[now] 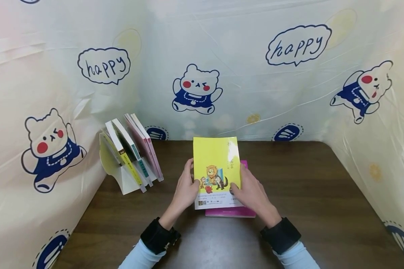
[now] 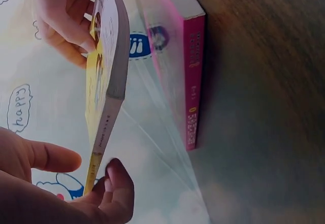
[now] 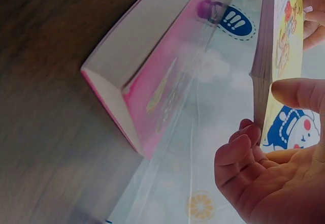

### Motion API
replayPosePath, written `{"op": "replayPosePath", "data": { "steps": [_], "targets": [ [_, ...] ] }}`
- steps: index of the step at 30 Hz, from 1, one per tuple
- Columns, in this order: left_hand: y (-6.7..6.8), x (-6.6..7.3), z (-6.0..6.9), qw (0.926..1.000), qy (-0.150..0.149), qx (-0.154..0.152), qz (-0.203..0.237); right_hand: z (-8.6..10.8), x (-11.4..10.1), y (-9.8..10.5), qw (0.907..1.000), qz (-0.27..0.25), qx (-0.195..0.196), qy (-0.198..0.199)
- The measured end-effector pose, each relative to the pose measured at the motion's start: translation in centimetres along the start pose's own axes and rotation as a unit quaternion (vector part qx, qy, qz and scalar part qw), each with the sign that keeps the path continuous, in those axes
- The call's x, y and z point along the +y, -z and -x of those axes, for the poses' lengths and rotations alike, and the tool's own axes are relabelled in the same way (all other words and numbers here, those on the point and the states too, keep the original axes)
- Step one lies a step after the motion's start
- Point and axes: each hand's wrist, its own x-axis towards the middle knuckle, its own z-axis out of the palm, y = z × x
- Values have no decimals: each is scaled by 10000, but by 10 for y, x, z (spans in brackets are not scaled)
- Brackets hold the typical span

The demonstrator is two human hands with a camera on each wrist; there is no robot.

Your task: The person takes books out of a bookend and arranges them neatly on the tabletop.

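Partway imo: rack (image 1: 126,183) left of pink book (image 1: 230,212) has some; your left grip (image 1: 186,188) and right grip (image 1: 254,191) pinch yellow book (image 1: 213,153), unracked.

In the head view, the yellow book (image 1: 212,155) hides most of the pink book (image 1: 230,213).

We've got a dark brown table (image 1: 303,179) here, pale printed cloth (image 1: 249,97) rising behind it and along both sides! We spot three red-cheeked bears in navy: a left bear (image 1: 54,153), a middle bear (image 1: 196,93), a tilted right bear (image 1: 360,89). Higher up, we read "happy" in a left bubble (image 1: 104,66) and a right bubble (image 1: 297,45)! We catch an orange slice (image 1: 253,118), too, and, over left, a row of books (image 1: 144,145) leaning in a pale stand (image 1: 109,158).
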Motion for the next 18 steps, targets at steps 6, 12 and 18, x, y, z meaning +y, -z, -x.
{"op": "replayPosePath", "data": {
  "steps": [6, 12, 18],
  "targets": [
    [-4, -1, -1, 9998, 67, -209, -22, 1, 4, 0, 9999, 61, -33, -131],
    [-9, -3, -1, 9978, 103, -446, -477, 1, 8, 1, 9996, 137, -64, -220],
    [-15, -10, -2, 9945, 166, -795, -654, 5, 12, 1, 9986, 283, -204, -406]
  ]
}}
